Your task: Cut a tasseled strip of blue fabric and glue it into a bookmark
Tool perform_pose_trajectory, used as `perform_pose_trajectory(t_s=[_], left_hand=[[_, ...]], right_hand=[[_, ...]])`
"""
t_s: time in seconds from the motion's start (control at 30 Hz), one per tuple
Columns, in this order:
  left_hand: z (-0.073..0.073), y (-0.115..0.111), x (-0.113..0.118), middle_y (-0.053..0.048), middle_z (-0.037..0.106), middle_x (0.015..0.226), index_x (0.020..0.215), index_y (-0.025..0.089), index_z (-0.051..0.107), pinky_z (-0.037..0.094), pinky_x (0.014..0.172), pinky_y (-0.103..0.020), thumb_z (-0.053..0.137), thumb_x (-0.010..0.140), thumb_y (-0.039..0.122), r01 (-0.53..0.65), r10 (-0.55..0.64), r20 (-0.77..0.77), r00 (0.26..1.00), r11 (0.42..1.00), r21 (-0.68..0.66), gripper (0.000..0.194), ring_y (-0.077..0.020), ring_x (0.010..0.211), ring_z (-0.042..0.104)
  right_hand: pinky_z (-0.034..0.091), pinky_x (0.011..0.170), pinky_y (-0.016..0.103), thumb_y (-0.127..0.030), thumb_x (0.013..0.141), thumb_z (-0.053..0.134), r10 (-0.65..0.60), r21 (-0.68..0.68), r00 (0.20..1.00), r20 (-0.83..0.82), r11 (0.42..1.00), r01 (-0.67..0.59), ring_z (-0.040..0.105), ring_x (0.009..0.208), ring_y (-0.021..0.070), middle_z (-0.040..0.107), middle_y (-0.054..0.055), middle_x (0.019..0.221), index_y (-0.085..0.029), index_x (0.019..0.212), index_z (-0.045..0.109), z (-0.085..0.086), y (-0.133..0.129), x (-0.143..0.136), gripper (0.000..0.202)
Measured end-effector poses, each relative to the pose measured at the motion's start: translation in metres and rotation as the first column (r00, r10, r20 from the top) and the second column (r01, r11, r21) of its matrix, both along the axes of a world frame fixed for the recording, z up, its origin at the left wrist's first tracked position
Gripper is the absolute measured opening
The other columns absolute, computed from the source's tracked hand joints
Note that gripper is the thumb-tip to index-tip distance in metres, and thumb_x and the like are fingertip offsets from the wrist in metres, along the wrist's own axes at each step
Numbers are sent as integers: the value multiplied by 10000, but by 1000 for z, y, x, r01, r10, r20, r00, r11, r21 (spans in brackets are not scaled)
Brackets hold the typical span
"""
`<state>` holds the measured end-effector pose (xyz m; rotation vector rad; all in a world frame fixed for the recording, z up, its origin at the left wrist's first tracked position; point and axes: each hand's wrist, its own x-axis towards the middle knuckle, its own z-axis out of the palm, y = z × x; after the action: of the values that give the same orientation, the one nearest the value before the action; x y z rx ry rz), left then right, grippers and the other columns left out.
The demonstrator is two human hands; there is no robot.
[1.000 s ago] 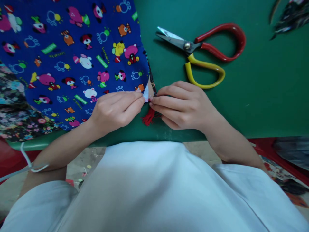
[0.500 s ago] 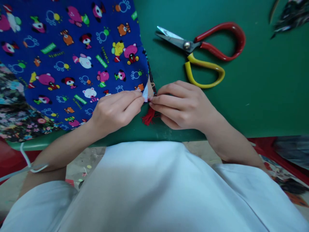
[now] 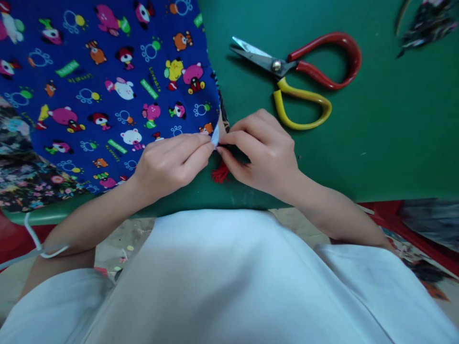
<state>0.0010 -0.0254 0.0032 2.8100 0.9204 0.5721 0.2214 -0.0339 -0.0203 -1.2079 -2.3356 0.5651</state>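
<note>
Thumb and fingers of the left hand [image 3: 174, 160] are pressed together in a firm grip, pinching the near right corner of a blue printed cloth [image 3: 120, 112]. That cloth lies across the left part of a green counter [image 3: 380, 134], its corner close to the counter's near edge, and bears pink, white, orange and yellow animals, paw outlines and small green labels. A pale underside [image 3: 215, 135] shows as a narrow folded sliver at the pinched corner, with a strip of tan material [image 3: 221, 127] just beside it and a dark patterned edge running up along the cloth's right side. Opposite, the right hand [image 3: 261, 153] brings its thumb and forefinger up to the same corner, their tips nearly meeting; whether this grip has hold of anything is too small to tell. Red threads [image 3: 220, 173] hang in a tuft below the fingertips, between the two hands, over the green surface. Beyond the right hand lies a pair of scissors [image 3: 279, 68], its blades slightly parted and pointing left, one handle loop red and the other, nearer to the hand, yellow. Dark floral fabric [image 3: 25, 174] shows from under the blue cloth at the left, and a dark patterned bundle [image 3: 430, 23] sits at the far right corner of the view. White cord [image 3: 34, 231] hangs at the near left edge, beside the left forearm.
</note>
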Motion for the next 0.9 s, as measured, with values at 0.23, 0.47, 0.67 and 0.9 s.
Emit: perform_pose_trajectory(t_s=[0.23, 0.47, 0.67, 0.9], left_hand=[[-2, -2, -2, -97, 762, 1092, 1146, 158, 682, 619, 739, -300, 531, 954, 144, -21, 20, -15, 1000, 998, -62, 244, -225, 974, 749], [-3, -3, -2, -82, 758, 1101, 1147, 180, 691, 609, 767, -316, 526, 965, 157, -37, 38, 6, 999, 990, -136, 246, -225, 987, 740], [-4, -3, -1, -66, 758, 1095, 1153, 194, 684, 617, 776, -322, 534, 965, 171, -33, 33, 7, 999, 996, -79, 242, -218, 982, 740], [-1, -1, 2, -63, 782, 1029, 1072, 178, 711, 623, 672, -269, 559, 951, 163, -31, 32, -26, 999, 999, 42, 195, -192, 883, 761]], right_hand=[[498, 761, 425, -312, 1001, 427, -52, 20, 998, -25, 998, 53, 596, 881, 254, 649, 113, 906, -186, 948, 648, -5, -4, -5, 261], [481, 703, 369, -229, 969, 448, -65, 6, 998, 9, 998, 65, 558, 761, 209, 626, 76, 789, -192, 769, 605, 0, -1, -12, 257], [465, 703, 351, -162, 912, 473, -100, -47, 995, 14, 994, 101, 541, 746, 197, 583, 53, 744, -211, 720, 560, 0, 3, -16, 217], [486, 739, 388, -171, 887, 466, -97, -135, 995, -9, 986, 95, 556, 770, 215, 577, 59, 764, -220, 754, 559, 2, 5, -12, 169]])
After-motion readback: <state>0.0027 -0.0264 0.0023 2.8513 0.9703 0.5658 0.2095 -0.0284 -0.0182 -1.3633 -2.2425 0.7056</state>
